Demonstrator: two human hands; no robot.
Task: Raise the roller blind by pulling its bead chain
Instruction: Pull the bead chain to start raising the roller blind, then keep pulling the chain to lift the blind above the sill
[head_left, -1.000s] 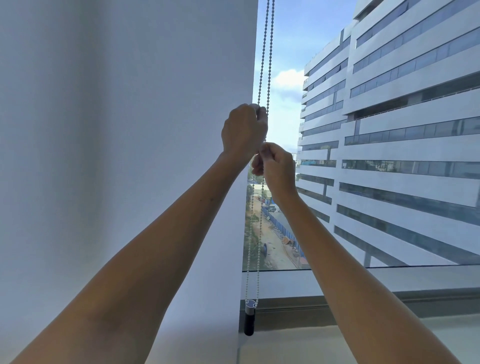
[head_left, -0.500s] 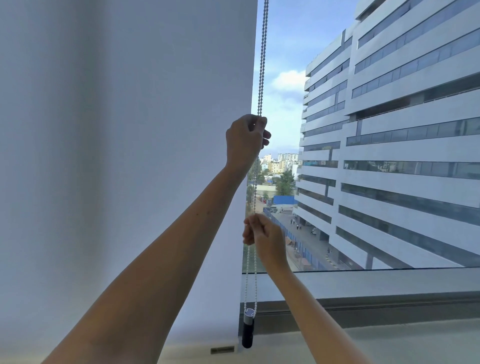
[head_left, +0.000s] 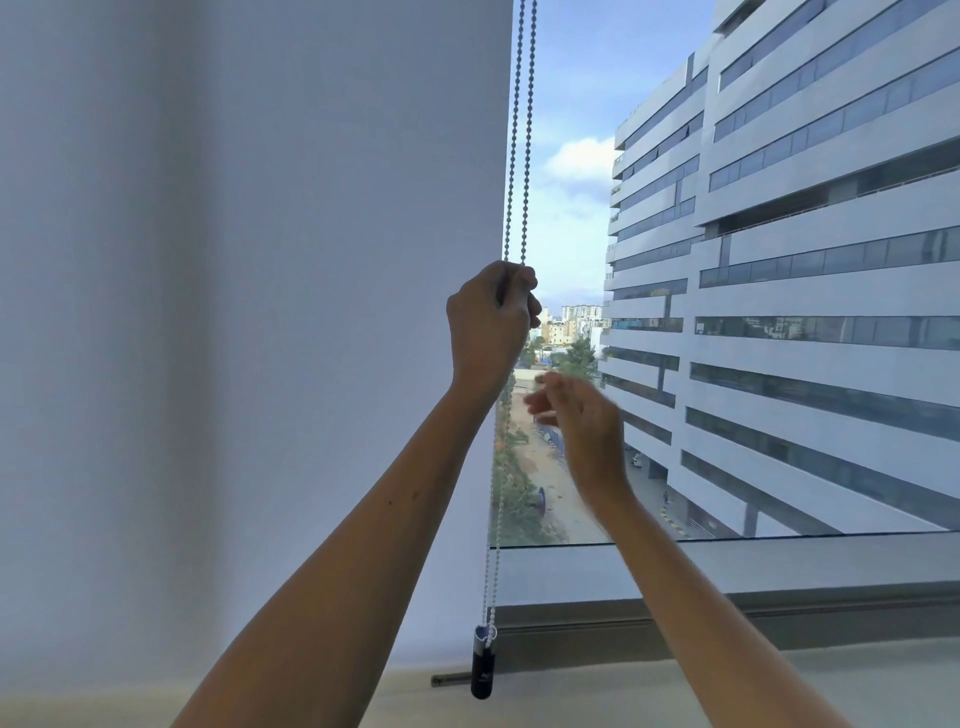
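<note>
- From the head camera we count two hands, one blind (head_left: 249, 312), one chain (head_left: 522, 135) hanging as two strands, and one dark weight (head_left: 482, 670) at the loop's bottom.
- The blind fills the left of the view; its bottom bar (head_left: 451, 678) sits low near the sill (head_left: 779, 605), only the bar's end showing.
- The chain hangs just beside the blind's right edge, in front of the glass.
- Our left hand (head_left: 488, 322) is a fist closed on the chain, above the right.
- Our right hand (head_left: 576, 421) is lower and to the right, apart from the chain, fingers loosely parted, holding nothing.
- That right hand is motion-blurred, so its finger positions are hard to make out.
- The chain's top and the blind's roller are cut off by the frame; the strands inside the left fist are hidden.
- Outside we see one large building (head_left: 805, 270) close by.
</note>
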